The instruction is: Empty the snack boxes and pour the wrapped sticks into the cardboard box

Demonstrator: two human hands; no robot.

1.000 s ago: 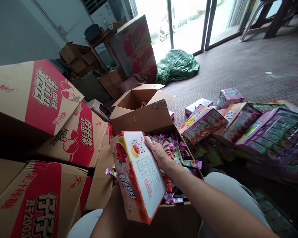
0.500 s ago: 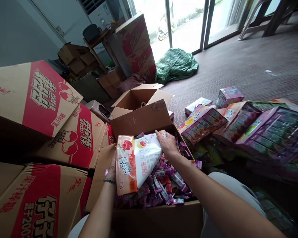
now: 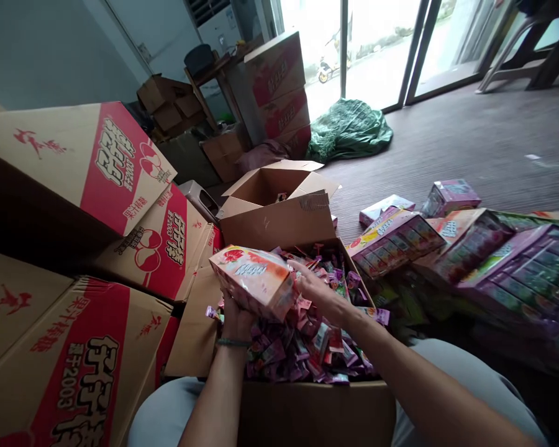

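Both hands hold a pink and orange candy box point(image 3: 254, 278) over an open brown carton point(image 3: 307, 410) full of small purple and red wrapped sweets point(image 3: 307, 347). My left hand point(image 3: 235, 320) grips the box from below at its near end. My right hand point(image 3: 314, 287) is closed on the box's right end, with sweets just under its fingers. The box lies tilted, its printed side facing up.
Large red and brown cartons point(image 3: 88, 186) are stacked at the left. An empty open carton point(image 3: 279, 183) stands behind the full one. Purple and green display boxes point(image 3: 494, 261) are piled at the right. A green sheet point(image 3: 349, 127) lies by the glass doors.
The box has been turned from upright, white back facing me, to lying lower over the sweets with its pink side up. My right hand slid to its right end.
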